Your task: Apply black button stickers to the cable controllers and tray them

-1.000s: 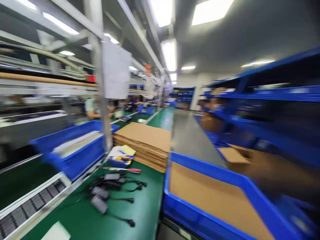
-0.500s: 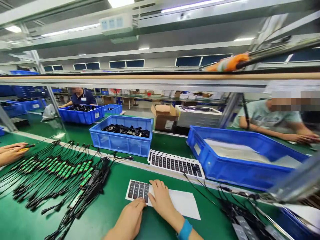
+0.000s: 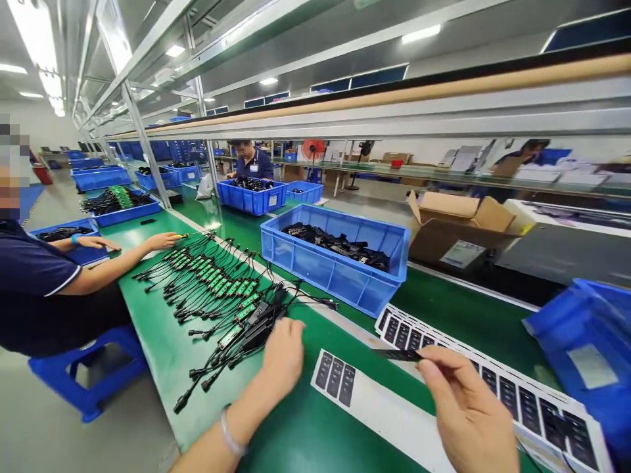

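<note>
My right hand pinches a thin black label strip between thumb and finger, above a white sheet of black labels. A shorter white label sheet lies on the green bench between my hands. My left hand rests beside a tangle of black cables with green circuit strips, close to their black adapters. Its fingers are turned down and partly hidden, and nothing shows in it.
A co-worker sits on a blue stool at the bench's left side, hands reaching over it. A blue bin of black cables stands beyond the labels. A cardboard box stands further back, and a blue bin sits at right.
My view has swung from the blurred aisle to the bench and now tilts. My right hand has lifted a black label off the sheet, and my left hand has moved to the cables.
</note>
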A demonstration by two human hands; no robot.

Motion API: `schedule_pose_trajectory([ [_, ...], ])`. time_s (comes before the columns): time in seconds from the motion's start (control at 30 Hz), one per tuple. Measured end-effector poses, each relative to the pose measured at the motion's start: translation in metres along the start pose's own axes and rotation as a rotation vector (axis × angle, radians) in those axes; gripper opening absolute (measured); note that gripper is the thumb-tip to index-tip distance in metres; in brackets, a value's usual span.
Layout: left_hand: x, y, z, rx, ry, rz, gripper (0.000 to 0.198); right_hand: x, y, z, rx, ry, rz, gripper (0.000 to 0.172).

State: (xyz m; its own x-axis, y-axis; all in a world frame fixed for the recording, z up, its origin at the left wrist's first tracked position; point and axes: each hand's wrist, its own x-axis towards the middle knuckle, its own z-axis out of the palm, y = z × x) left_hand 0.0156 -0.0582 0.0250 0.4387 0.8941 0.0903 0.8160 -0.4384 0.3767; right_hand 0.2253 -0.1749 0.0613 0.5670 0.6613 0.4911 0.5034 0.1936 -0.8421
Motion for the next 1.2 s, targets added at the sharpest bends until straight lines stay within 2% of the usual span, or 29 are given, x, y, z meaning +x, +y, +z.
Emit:
schedule_pose_trajectory([
  [0.1, 0.006, -0.036, -0.029, 0.160, 0.024, -0.244, 0.031, 0.002, -0.001, -0.002, 0.148, 0.003, 0.144, 0.027],
  [0.2, 0.006, -0.061, -0.042, 0.236, -0.033, -0.329, 0.022, 0.001, 0.005, 0.003, 0.219, -0.043, 0.205, 0.028],
  [0.27, 0.006, -0.064, -0.044, 0.265, -0.020, -0.320, 0.014, 0.000, 0.007, 0.007, 0.235, -0.061, 0.227, 0.027],
  [0.37, 0.007, -0.058, -0.039, 0.296, 0.018, -0.295, 0.023, -0.001, 0.006, 0.012, 0.247, -0.086, 0.243, 0.025],
  [0.57, 0.004, -0.054, -0.027, 0.386, -0.102, -0.264, 0.033, -0.003, 0.006, 0.017, 0.257, -0.155, 0.258, 0.024],
  [0.63, 0.004, -0.052, -0.028, 0.357, -0.042, -0.255, 0.026, -0.004, 0.006, 0.017, 0.251, -0.165, 0.256, 0.023],
  [0.7, 0.005, -0.046, -0.030, 0.149, 0.111, -0.240, 0.025, -0.004, 0.007, 0.017, 0.246, -0.167, 0.245, 0.023],
  [0.77, 0.004, -0.035, -0.032, -0.302, 0.213, -0.224, 0.029, -0.004, 0.008, 0.018, 0.254, -0.164, 0.234, 0.024],
  [0.8, 0.003, -0.029, -0.031, -0.579, 0.196, -0.220, 0.031, -0.004, 0.008, 0.018, 0.267, -0.165, 0.233, 0.024],
  [0.83, 0.002, -0.022, -0.029, -0.845, 0.122, -0.219, 0.034, -0.005, 0.009, 0.020, 0.285, -0.171, 0.237, 0.025],
  [0.9, -0.004, -0.006, -0.022, -1.278, -0.099, -0.228, 0.041, -0.006, 0.011, 0.023, 0.329, -0.195, 0.266, 0.025],
  [0.97, -0.011, 0.009, -0.013, -1.525, -0.310, -0.244, 0.049, -0.007, 0.012, 0.027, 0.370, -0.224, 0.305, 0.026],
  [1.03, -0.019, 0.020, -0.004, -1.610, -0.454, -0.248, 0.053, -0.010, 0.011, 0.032, 0.398, -0.245, 0.347, 0.026],
  [1.2, -0.031, 0.033, 0.010, -1.659, -0.628, -0.257, 0.070, -0.018, 0.008, 0.042, 0.449, -0.322, 0.439, 0.028],
])
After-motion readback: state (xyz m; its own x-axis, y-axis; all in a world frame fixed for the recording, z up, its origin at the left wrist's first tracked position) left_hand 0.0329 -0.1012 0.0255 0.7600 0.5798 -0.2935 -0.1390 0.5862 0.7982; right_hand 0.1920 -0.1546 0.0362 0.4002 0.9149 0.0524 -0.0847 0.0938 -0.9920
